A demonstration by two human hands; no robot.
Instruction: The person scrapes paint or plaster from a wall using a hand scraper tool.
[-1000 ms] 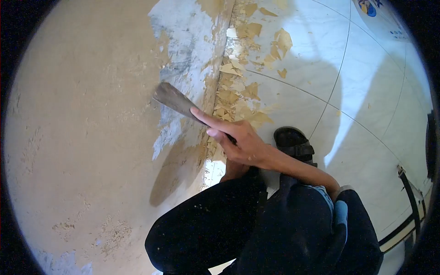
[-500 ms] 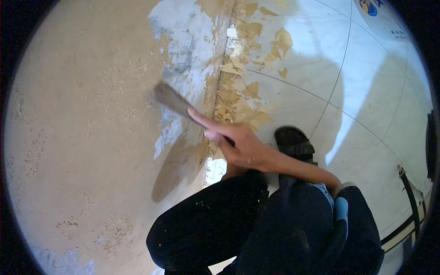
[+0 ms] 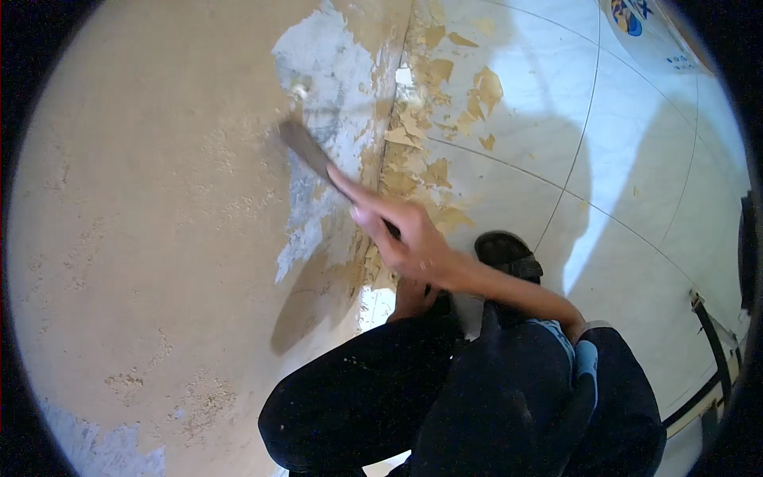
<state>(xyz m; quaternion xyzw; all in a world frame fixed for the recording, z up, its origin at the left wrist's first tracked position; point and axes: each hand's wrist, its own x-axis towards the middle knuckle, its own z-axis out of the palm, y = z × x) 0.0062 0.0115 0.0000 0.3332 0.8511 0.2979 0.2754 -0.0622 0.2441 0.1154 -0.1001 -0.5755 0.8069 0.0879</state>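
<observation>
My right hand (image 3: pixel 409 234) is closed around the handle of a scraper (image 3: pixel 306 151), one finger stretched along it. The scraper's far end is blurred and overlaps the left edge of a bare whitish patch (image 3: pixel 322 60) on the wall. Tan paint (image 3: pixel 175 159) covers the wall around this patch, with small rough, flaked spots. Peeled paint flakes (image 3: pixel 413 159) lie in a heap along the foot of the wall, below the scraper. My left hand is out of view.
Larger paint flakes (image 3: pixel 486 87) are scattered on the white tiled floor (image 3: pixel 517 187). My sandalled foot (image 3: pixel 509 254) and bent knees in dark trousers (image 3: pixel 350 397) are close to the wall. A white bucket (image 3: pixel 664 40) stands at the top right; a black strap (image 3: pixel 711 342) lies at the right edge.
The scraper and my right hand have shifted slightly up and to the right. The view has moved a little, so more of the bucket shows at the top right.
</observation>
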